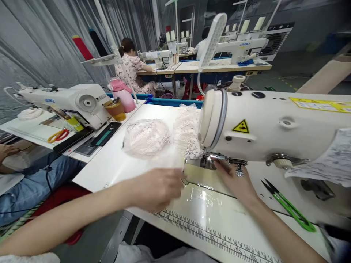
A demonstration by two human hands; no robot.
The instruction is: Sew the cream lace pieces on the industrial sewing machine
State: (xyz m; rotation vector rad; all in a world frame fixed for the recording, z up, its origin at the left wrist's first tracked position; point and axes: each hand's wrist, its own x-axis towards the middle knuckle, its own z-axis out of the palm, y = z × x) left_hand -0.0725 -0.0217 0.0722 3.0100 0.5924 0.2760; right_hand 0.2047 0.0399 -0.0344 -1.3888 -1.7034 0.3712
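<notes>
My left hand (160, 188) is over the table left of the needle area, smeared by motion. Its fingers are curled together; a pale, see-through blur lies just above them, and I cannot make out what they hold. My right hand (236, 179) reaches under the head of the white sewing machine (260, 128), by the presser foot (210, 160). Its fingertips are partly hidden by machine parts. Behind the left hand lies a round bundle of pale pink lace pieces (146, 137). A second pale lace heap (186, 128) reaches up to the machine.
Green thread snips (292, 208) lie right of my right hand. A printed ruler (208, 233) runs along the table's front edge. At left are another sewing machine (68, 104), a pink bottle (122, 95) and an amber cup (116, 109). A co-worker (133, 67) sits further back.
</notes>
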